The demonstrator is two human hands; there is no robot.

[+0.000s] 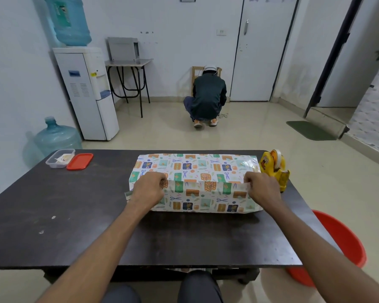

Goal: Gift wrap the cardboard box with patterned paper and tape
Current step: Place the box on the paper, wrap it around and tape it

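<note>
Table point(74, 215): left hand point(150, 186), right hand point(262, 185) pinch patterned paper point(197, 165) flap edge, fingers curled.

Both hands were on it! The left hand point(150, 186) and right hand point(264, 185) each pinched the top edge of the near flap of the white gift-patterned wrapping paper point(197, 167), which covered a long box shape lying crosswise on the dark rectangular table point(74, 226). At three o'clock of the parcel, just beside it, stood the yellow plastic tape dispenser point(275, 169). Out at ten o'clock sat a clear plastic container point(59, 158), its red rectangular lid point(80, 161) lying alongside. A round red plastic bucket point(341, 243) stood on the floor at four o'clock.
</note>
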